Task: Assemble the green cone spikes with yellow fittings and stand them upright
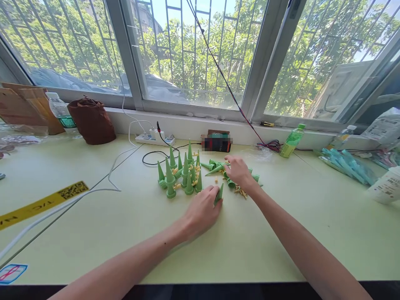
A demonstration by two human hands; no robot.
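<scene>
My left hand [204, 208] rests low over the table, its fingers closed around a green plastic cone spike [219, 194] that points up. A bit of yellow shows at that spike's base. Farther right, my right hand [240, 171] reaches over a pile of loose green spikes [231, 182]. Its thumb and index finger close about the wide end of a green spike [214, 171] lying on its side; the other fingers are partly hidden. Left of my hands stands a cluster of upright green spikes [170, 179] with ribbed bases and small yellow side pieces [178, 186].
Small yellow parts [240, 191] lie beside the loose pile. Behind are a power strip [156, 138], a black cable [146, 160] and a dark box [218, 141]. A green bottle [292, 141] stands right; a brown pouch [92, 121] and white cable [114, 175] are left.
</scene>
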